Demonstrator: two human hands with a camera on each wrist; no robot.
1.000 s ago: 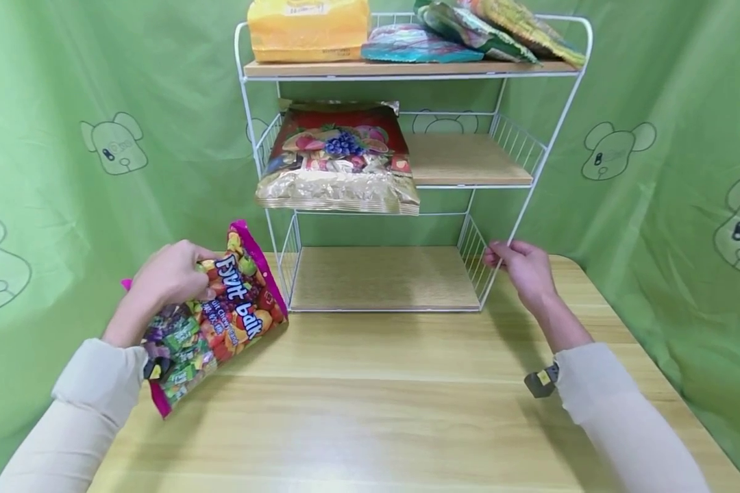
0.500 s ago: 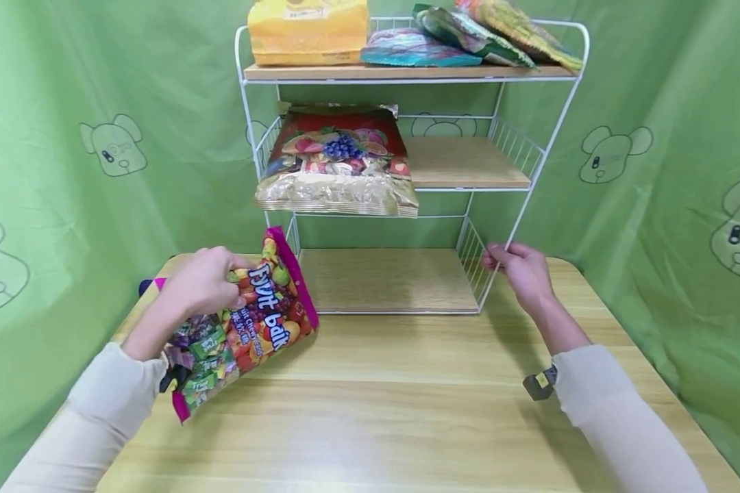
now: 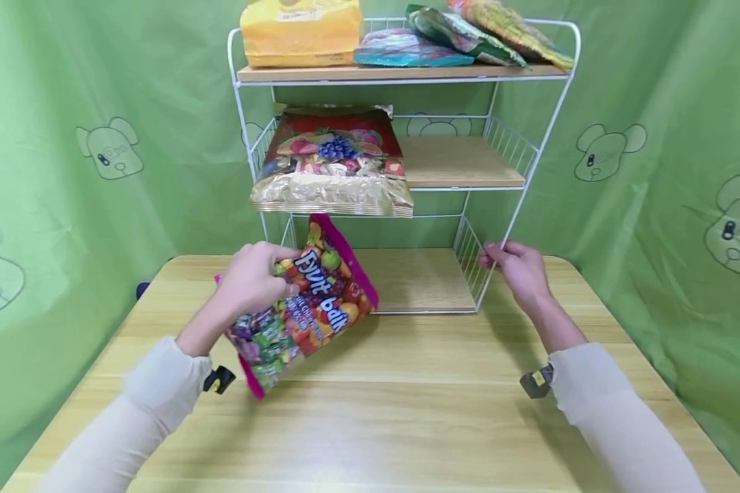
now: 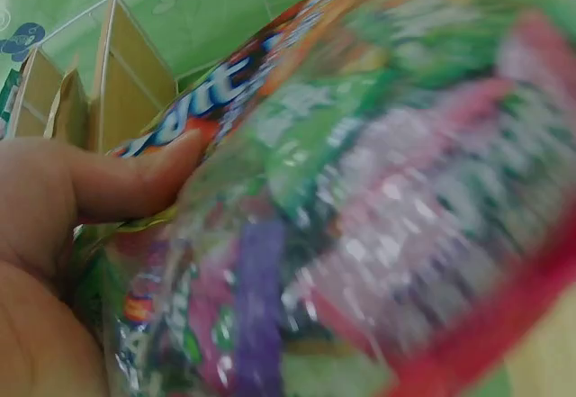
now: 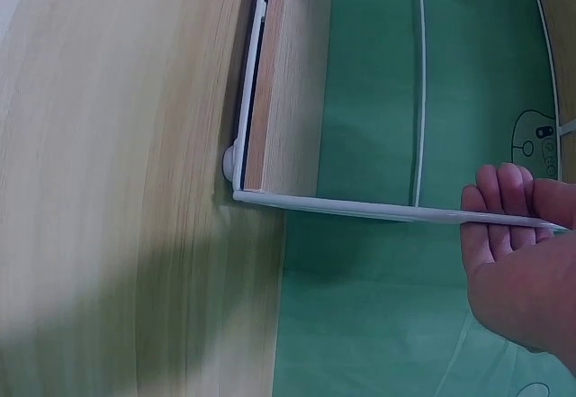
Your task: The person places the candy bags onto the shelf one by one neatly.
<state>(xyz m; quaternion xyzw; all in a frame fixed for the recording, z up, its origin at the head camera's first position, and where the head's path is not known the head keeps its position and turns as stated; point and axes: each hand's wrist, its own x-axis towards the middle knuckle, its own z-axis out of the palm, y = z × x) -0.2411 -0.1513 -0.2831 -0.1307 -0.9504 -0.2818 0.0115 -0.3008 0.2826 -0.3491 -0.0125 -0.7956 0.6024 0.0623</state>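
A bag of fruit chewy candy (image 3: 314, 294) with magenta ends hangs tilted in front of the rack's bottom shelf (image 3: 416, 277). My left hand (image 3: 255, 277) grips it by its left side, the thumb lying over the printed front. In the left wrist view the candy bag (image 4: 360, 208) fills most of the picture, blurred, with wrapped sweets showing through clear plastic. At the rack's right side, my right hand (image 3: 518, 270) holds the white wire upright. The right wrist view shows the fingers of this right hand (image 5: 513, 235) curled round that thin white post (image 5: 360, 206).
A red and gold candy bag (image 3: 339, 161) lies on the middle shelf, its front end jutting past the edge. Up top sit a yellow package (image 3: 302, 34) and several other bags. The wooden table (image 3: 407, 411) spreads below, with a green curtain (image 3: 179, 82) behind.
My left hand has carried the fruit candy bag rightward from the table's left side, so it now overlaps the bottom shelf's left part. The right hand stays on the post.
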